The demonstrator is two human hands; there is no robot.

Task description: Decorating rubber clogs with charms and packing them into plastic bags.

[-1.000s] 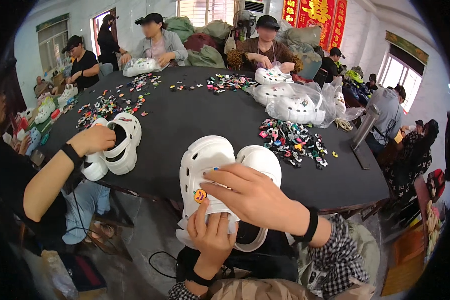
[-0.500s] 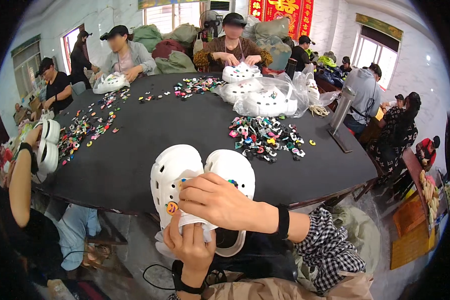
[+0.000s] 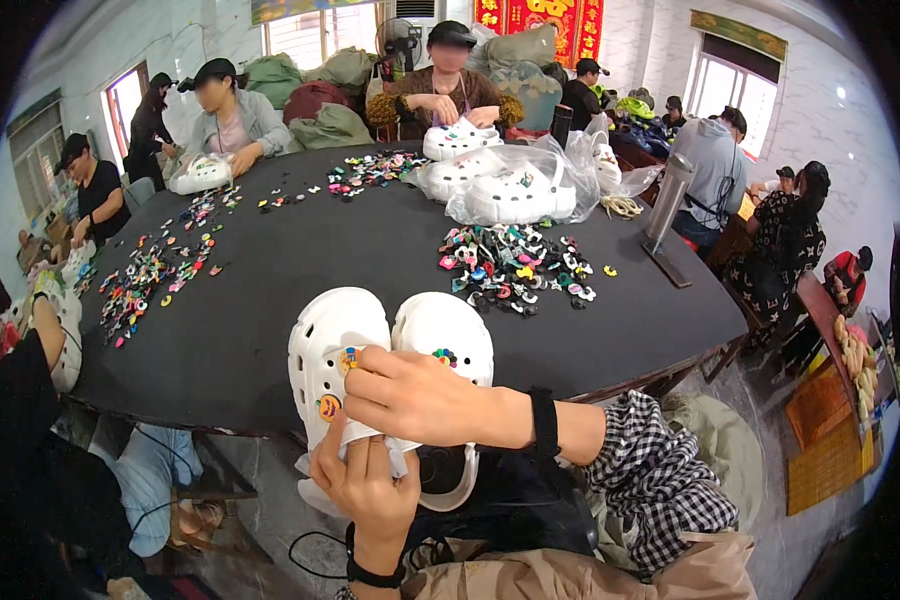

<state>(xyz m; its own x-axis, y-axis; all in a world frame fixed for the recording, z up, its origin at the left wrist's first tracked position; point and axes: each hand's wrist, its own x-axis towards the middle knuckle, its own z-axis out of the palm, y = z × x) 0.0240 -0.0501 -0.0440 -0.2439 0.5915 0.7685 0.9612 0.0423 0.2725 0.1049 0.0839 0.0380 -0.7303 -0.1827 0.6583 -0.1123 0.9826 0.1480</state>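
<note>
I have a pair of white clogs (image 3: pixel 390 345) at the near edge of the black bench (image 3: pixel 300 250), toes pointing away from me. My left hand (image 3: pixel 365 480) grips the left clog's heel from below, and my right hand (image 3: pixel 420 398) lies across both clogs, fingertips pinched on a small charm (image 3: pixel 350 358) in the left one. Further out lies a pile of loose coloured charms (image 3: pixel 515 268).

You have two white clogs (image 3: pixel 390 350) at 6 o'clock, one metal cylinder (image 3: pixel 667 200) at 2 o'clock, one clear bag of clogs (image 3: pixel 520 185) at 12 o'clock; the loose charms (image 3: pixel 515 265) are too many to count.
</note>
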